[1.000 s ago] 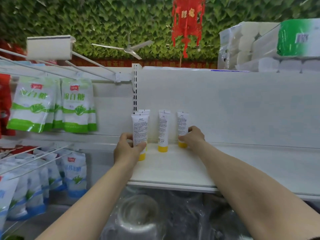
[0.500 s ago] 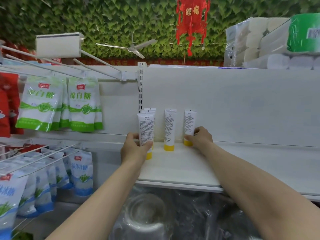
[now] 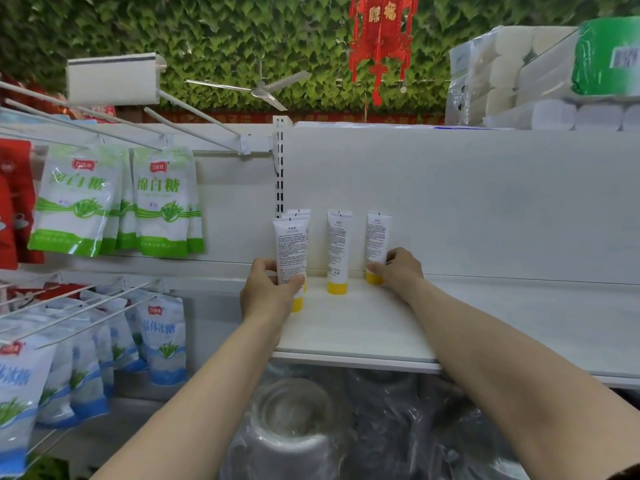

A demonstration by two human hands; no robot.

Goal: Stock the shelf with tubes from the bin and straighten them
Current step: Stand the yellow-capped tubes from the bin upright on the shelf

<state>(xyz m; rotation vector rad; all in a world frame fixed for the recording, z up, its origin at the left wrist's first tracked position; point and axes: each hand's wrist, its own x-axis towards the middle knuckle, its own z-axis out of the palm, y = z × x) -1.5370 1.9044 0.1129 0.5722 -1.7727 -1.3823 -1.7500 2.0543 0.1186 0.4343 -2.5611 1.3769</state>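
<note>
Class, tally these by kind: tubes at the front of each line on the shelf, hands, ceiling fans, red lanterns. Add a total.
Front tubes: 3
Hands: 2, left hand and right hand
Ceiling fan: 1
Red lantern: 1
Total: 7

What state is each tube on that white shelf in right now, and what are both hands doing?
front left tube, upright, cap down, gripped by the left hand.
tubes behind it, upright, mostly hidden.
middle tube, upright, cap down, untouched.
right tube, upright, held low by the right hand.
shelf, tubes only at its left end.
</note>
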